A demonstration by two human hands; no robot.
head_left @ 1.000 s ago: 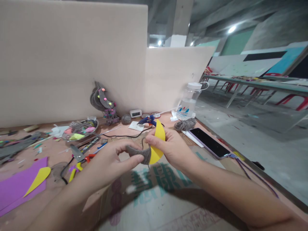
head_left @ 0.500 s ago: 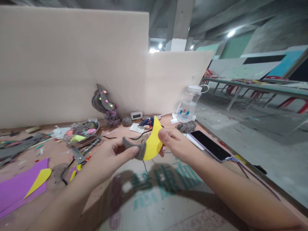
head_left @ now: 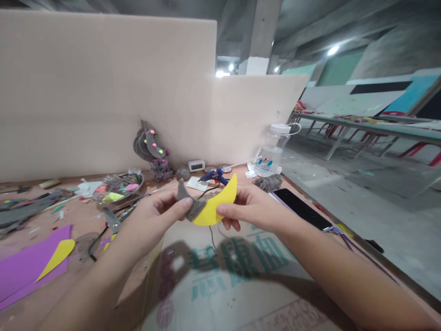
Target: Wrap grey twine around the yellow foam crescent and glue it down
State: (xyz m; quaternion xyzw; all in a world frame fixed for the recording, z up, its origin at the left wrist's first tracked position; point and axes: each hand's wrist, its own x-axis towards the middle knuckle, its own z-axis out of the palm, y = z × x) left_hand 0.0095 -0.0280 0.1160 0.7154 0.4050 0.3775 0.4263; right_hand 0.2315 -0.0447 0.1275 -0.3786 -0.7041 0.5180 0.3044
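The person's two hands held a yellow crescent between them, raised above a cardboard sheet printed with green characters, its two tips curving upward. The left hand pinched the end wrapped in gray yarn, its thumb pressed on the near face; the right hand gripped the bare yellow end, thumb in front and fingers behind. A loose yarn strand hung below the crescent. Beyond the hands, on the bench, lay a blue glue gun beside a white card, with a small digital clock and a gray yarn ball farther back. A pin-studded gray ornament leaned near the pale upright board. To the right stood a clear water bottle, partly filled, behind a gray yarn skein and a phone lying screen up. At the left, a clear dish held yarn and brightly colored bits, scissors lay partly hidden behind the left forearm, and a yellow teardrop cutout rested on purple sheets.
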